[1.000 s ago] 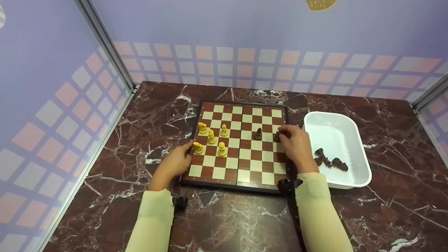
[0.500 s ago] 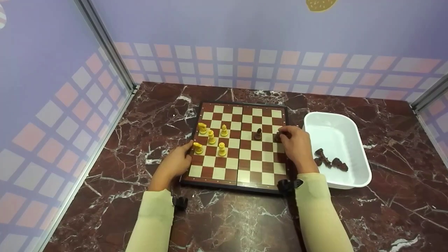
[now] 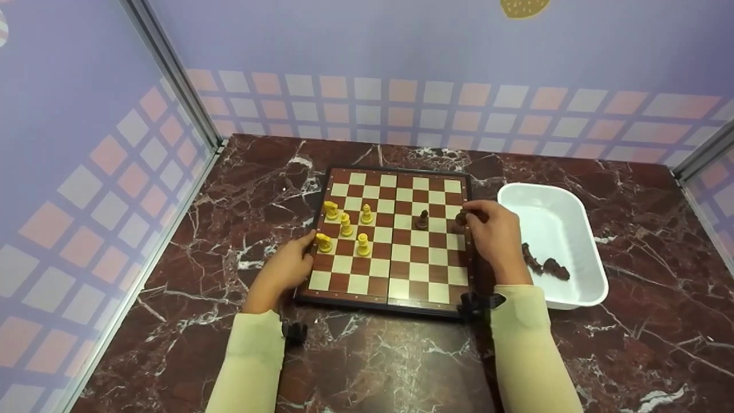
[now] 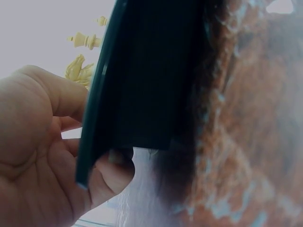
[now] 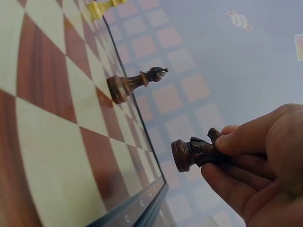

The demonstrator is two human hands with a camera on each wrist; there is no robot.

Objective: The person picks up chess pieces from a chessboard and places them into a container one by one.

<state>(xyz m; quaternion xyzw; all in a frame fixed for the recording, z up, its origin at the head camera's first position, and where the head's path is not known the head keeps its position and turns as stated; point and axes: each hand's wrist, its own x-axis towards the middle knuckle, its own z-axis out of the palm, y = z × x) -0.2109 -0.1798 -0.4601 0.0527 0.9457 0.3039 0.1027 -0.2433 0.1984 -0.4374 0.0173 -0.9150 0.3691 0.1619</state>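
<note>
Pinched between thumb and fingertips of my right hand (image 3: 498,238), the dark brown wooden chess piece (image 5: 191,152) is clear of the brown-and-cream chequered chessboard (image 3: 390,269), over its right edge. Wrist view: piece sticks out past my fingertips toward the board, round base leading, head buried in the pinch. Long axis runs base-to-head, roughly square to the board face; base apart from the squares, not touching.

Second dark brown chess piece (image 3: 422,219) stands upright on the board, just to the left of the held one. White plastic tray (image 3: 576,289) sits to the right of my right hand, with dark pieces (image 3: 553,267) lying in it.

Left hand (image 3: 285,268) grips the board's left edge, thumb on top, fingers curled under the rim. Five yellow chess pieces (image 3: 346,225) stand close by that hand.
</note>
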